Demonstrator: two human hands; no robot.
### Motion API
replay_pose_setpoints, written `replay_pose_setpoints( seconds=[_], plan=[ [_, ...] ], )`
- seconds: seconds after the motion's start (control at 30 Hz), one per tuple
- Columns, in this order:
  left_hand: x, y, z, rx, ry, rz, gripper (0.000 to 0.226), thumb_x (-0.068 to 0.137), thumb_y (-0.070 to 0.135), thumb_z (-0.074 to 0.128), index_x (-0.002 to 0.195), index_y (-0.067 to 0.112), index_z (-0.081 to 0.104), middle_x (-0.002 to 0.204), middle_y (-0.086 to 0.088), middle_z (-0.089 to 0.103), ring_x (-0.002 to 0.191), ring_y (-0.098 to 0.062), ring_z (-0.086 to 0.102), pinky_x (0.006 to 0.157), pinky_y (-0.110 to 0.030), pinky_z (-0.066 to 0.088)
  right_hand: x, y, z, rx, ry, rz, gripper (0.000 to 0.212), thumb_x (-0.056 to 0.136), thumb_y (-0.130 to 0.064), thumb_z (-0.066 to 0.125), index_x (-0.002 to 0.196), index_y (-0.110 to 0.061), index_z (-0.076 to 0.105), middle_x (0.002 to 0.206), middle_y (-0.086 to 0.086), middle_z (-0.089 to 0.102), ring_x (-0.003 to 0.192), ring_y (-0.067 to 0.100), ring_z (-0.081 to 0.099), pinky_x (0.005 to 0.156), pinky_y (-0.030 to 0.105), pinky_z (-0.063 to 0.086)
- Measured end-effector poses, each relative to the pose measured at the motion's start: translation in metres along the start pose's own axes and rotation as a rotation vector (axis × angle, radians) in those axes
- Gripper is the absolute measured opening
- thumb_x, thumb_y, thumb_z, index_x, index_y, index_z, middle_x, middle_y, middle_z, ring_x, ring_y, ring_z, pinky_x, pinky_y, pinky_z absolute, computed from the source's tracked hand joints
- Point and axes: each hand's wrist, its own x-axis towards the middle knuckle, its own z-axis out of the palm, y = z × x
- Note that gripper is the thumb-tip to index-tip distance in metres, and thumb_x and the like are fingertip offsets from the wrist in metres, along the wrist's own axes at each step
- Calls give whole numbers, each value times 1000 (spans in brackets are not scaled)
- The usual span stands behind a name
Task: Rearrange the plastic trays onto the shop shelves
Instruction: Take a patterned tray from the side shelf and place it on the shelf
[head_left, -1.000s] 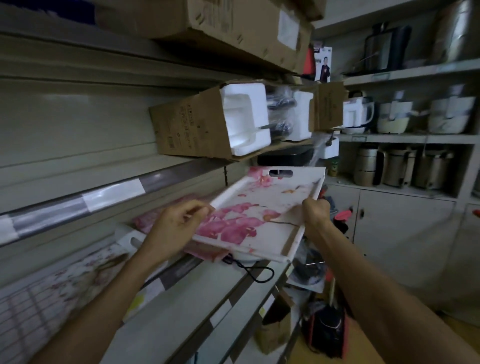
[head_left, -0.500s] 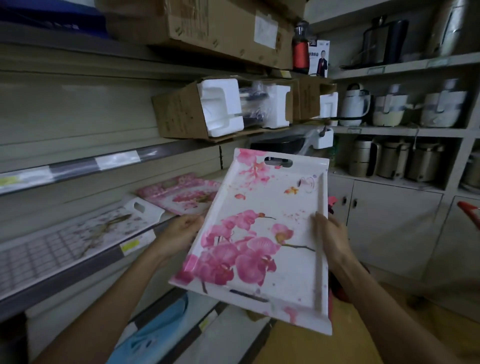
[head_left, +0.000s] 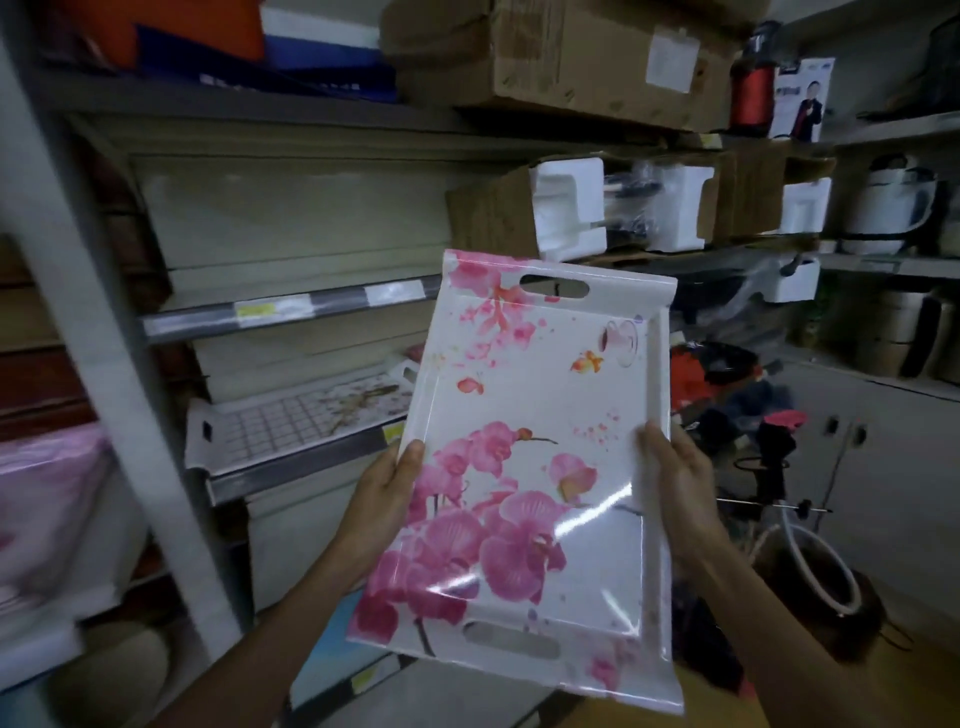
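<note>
I hold the orchid tray (head_left: 540, 415) up in front of the shelves, one hand on each long side.

My left hand (head_left: 387, 488) grips the tray's left edge, thumb over the rim by the pink blossoms; my right hand (head_left: 675, 478) grips the right edge, thumb on the rim. The tray tilts toward me, a handle slot at its top and another at its bottom. Left of the tray, a grid-patterned tray (head_left: 296, 421) lies flat on a shelf (head_left: 291, 467). Above and right of the tray, an open cardboard box (head_left: 493, 213) shows white foam (head_left: 569, 208).
</note>
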Motion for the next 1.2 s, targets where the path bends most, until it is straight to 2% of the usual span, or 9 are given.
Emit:
replay_pose_setpoints(
  seconds=[0.13,0.27,0.37,0.47,0.53,0.7,0.93,1.07,1.2],
  plan=[
    [-27,-4,-40,21,127,-6,29,99,44,39,116,36,62,107,11,73,100,-1,68,85,-20,49,-6,7,45,55,-110,-15,16,100,-17,51,103,-15,66,77,-10,76,71,6,72,55,17,55],
    [-58,-6,-88,60,264,-30,28,101,39,37,106,30,63,90,10,74,82,1,69,67,-9,49,-18,16,98,74,-245,7,26,100,-23,51,118,-10,65,96,-1,74,77,6,72,59,16,56],
    [-86,-11,-127,79,360,-64,36,100,45,37,99,19,63,79,0,65,66,-10,61,57,-20,49,-33,25,144,97,-331,34,30,99,-25,52,124,-13,64,108,1,73,88,11,72,67,21,59],
    [-115,-15,-169,105,479,-101,32,98,47,39,84,28,61,72,1,57,66,-13,55,57,-25,48,-54,30,193,117,-409,50,29,99,-25,52,124,-14,64,110,2,72,98,18,71,77,29,59],
    [-133,-19,-201,144,520,-99,35,97,53,40,78,32,60,70,-2,52,65,-17,52,58,-30,47,-70,32,226,127,-456,55,29,100,-24,52,125,-14,63,109,0,72,97,17,70,75,27,59],
    [-172,-24,-278,186,610,-87,40,95,58,41,83,23,58,67,-7,50,60,-18,50,56,-33,46,-109,36,307,129,-560,48,21,100,-23,51,115,-22,66,108,1,71,101,21,67,88,38,55],
    [-198,-32,-366,139,693,-104,44,99,43,40,93,4,59,66,-11,53,56,-19,51,46,-25,47,-154,38,405,99,-641,18,17,100,-21,51,105,-25,66,96,-8,72,85,8,70,65,16,55],
    [-203,-43,-412,144,683,-109,40,99,46,39,90,15,63,59,-3,58,54,-17,52,47,-28,47,-171,44,454,42,-702,22,24,100,-24,52,120,-17,62,101,-4,72,87,12,71,64,21,58],
    [-193,-51,-458,148,690,-127,39,99,46,38,87,18,62,55,4,61,49,-7,53,46,-21,46,-182,56,498,-29,-703,7,33,91,-36,63,122,-26,63,111,-4,72,100,18,70,86,40,59]
  ],
)
